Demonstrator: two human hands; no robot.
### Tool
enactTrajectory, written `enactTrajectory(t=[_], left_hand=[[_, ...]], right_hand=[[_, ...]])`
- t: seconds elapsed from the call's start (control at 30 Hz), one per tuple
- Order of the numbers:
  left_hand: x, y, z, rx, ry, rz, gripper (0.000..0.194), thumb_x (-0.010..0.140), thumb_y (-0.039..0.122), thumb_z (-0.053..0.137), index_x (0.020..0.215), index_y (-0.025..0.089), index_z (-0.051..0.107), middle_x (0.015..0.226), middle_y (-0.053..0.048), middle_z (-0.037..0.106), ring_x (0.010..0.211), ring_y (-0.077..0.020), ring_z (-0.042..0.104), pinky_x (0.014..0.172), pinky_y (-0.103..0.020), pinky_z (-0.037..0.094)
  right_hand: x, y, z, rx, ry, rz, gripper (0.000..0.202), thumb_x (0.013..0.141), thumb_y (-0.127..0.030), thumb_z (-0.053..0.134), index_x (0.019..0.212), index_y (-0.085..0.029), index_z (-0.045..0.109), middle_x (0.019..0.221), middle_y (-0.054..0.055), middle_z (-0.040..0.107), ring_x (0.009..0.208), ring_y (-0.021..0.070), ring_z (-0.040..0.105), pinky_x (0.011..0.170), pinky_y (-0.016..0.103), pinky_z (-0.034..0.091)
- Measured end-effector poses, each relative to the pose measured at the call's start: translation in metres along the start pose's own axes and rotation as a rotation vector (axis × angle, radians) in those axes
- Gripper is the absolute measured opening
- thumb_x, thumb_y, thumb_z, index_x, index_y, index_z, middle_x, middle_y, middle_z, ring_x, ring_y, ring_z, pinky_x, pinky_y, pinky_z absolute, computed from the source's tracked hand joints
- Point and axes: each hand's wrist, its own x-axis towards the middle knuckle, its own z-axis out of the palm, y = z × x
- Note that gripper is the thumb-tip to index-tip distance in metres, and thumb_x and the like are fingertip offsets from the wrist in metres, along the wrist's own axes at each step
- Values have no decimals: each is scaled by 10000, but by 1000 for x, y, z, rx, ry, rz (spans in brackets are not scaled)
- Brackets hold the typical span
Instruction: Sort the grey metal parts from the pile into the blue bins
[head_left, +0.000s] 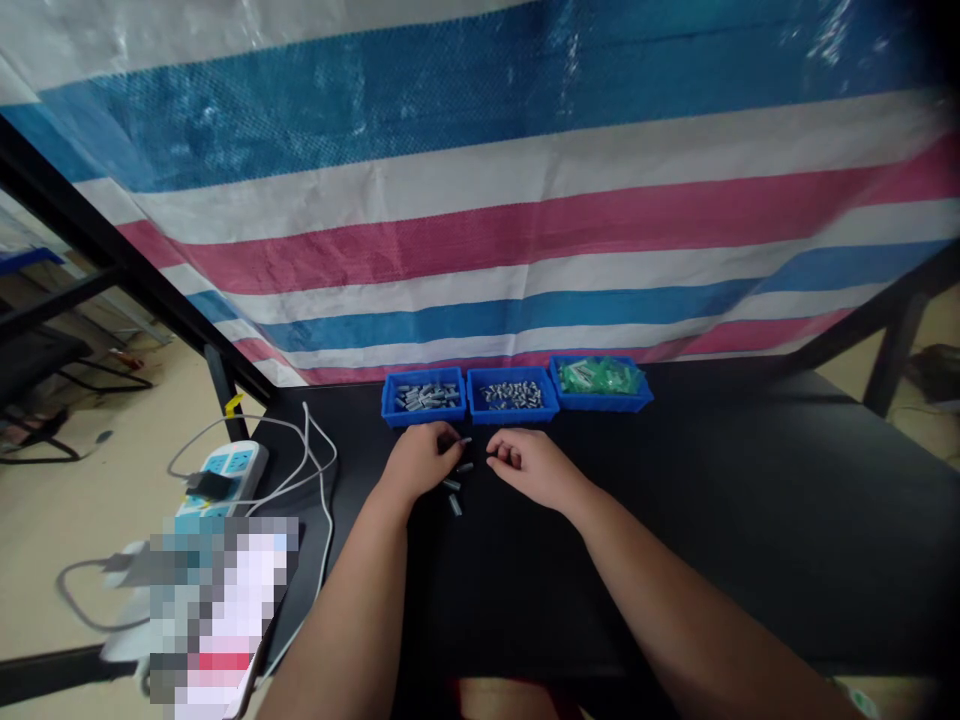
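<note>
My left hand point(426, 460) is closed in a pinch on a small metal cylinder point(465, 441), whose tip points right from between the thumb and fingers. To its right, my right hand point(531, 465) has its fingers curled together; whatever they hold, if anything, is too small or hidden to name. Several loose grey metal cylinders point(455, 504) lie on the black table just below my left hand. Behind the hands stand a blue bin of metal cylinders point(427, 397) and a second blue bin of small shiny metal parts point(514, 395).
A third blue bin point(611, 402) holds green plastic-wrapped pieces. At the left are a power strip point(238, 470), white cables point(330, 520) and a partly pixelated phone-like object point(240, 610). A striped tarp point(480, 220) hangs behind the black table point(720, 520).
</note>
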Motion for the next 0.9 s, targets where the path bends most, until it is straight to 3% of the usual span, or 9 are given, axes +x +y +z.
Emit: enactTrajectory(t=[0.13,0.23,0.33,0.4,0.47,0.6,0.73,0.8,0.9], left_hand=[[-1,-3,-5,-171,43,-64,134,817,300,651,789,183,711,688,-10,703,621,-147,644,593,-238,454],[-1,-2,-8,-411,277,-97,171,819,321,672,888,167,698,700,-10,691,621,-146,662,563,-224,484],[0,3,-11,-659,478,-87,489,817,388,724,1240,170,617,885,-60,734,697,-177,715,524,-225,523],[0,5,-12,-730,503,-56,715,802,393,756,1432,208,471,1031,-99,740,701,-181,728,496,-224,534],[-1,8,-13,-755,509,-6,805,814,385,755,1505,253,364,1137,-119,724,709,-177,735,506,-230,553],[-3,9,-13,-728,494,51,573,860,383,703,1368,241,479,1185,-117,707,798,-190,747,590,-257,597],[-4,9,-13,-620,477,22,276,891,397,646,1065,187,610,944,-64,725,678,-157,713,529,-222,542],[-4,8,-14,-591,502,16,221,892,383,638,980,181,626,842,-31,697,611,-130,676,503,-204,501],[-4,7,-16,-570,532,19,181,882,347,640,945,177,639,770,0,655,556,-99,613,520,-200,470]], right_hand=[[0,-1,0,-2,-36,22,56,861,-215,656,906,-213,690,737,-11,652,578,101,526,555,233,389],[-1,-1,-1,4,-38,29,49,858,-207,664,898,-210,692,719,-11,648,569,101,522,551,234,380],[-2,-1,-2,-3,-53,23,60,858,-215,675,914,-215,697,728,-12,652,587,105,537,574,242,390],[-3,-2,-2,-21,-67,7,118,861,-229,683,975,-227,710,769,-8,661,614,109,552,601,250,403],[-5,-3,1,-56,-75,-19,228,865,-249,690,1092,-249,715,842,1,667,662,120,577,635,260,424],[-5,-9,12,-166,-64,-79,373,883,-283,694,1256,-293,681,1005,31,659,836,168,634,748,302,481],[-2,-16,18,-186,-35,-168,169,897,-225,667,1046,-263,736,1084,50,642,986,199,632,845,325,492],[-1,-17,16,-130,-41,-204,126,891,-180,645,974,-245,714,1037,40,650,946,181,634,827,306,489],[-2,-15,8,-1,-28,-163,118,877,-150,609,951,-232,651,811,-14,616,704,124,590,671,252,461]])
